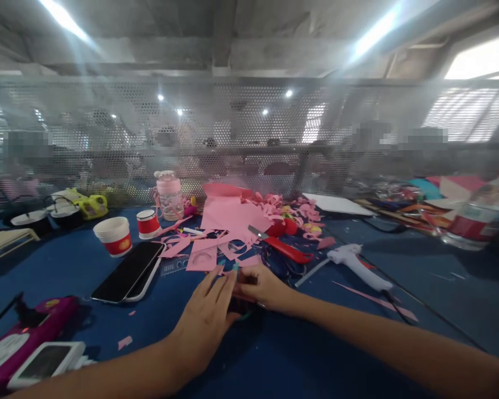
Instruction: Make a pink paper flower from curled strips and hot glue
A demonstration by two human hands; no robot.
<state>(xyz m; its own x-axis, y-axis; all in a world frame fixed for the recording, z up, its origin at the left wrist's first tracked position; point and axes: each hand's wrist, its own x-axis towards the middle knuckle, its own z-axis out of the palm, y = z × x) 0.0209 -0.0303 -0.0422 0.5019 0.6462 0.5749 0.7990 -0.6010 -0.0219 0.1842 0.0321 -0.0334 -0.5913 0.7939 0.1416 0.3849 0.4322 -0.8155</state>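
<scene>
My left hand (pixel 205 321) lies flat on the blue table (pixel 274 354), fingers stretched forward and together, pressing on something small and dark that it mostly hides. My right hand (pixel 260 287) meets it from the right, fingers curled around a small dark object with a bit of pink paper at its edge; what it is cannot be made out. Just beyond the fingertips lie pink paper sheets and cut scraps (pixel 228 221). A red-handled utility knife (pixel 280 245) rests on the paper, blade pointing left.
Two stacked phones (pixel 128 271) lie left of the hands, beside two red-and-white paper cups (pixel 115 235). A white glue gun (pixel 357 265) with cord lies to the right. A pink jar (pixel 169 194), curled paper pieces (pixel 291 210) and a perforated metal screen (pixel 249 127) stand behind.
</scene>
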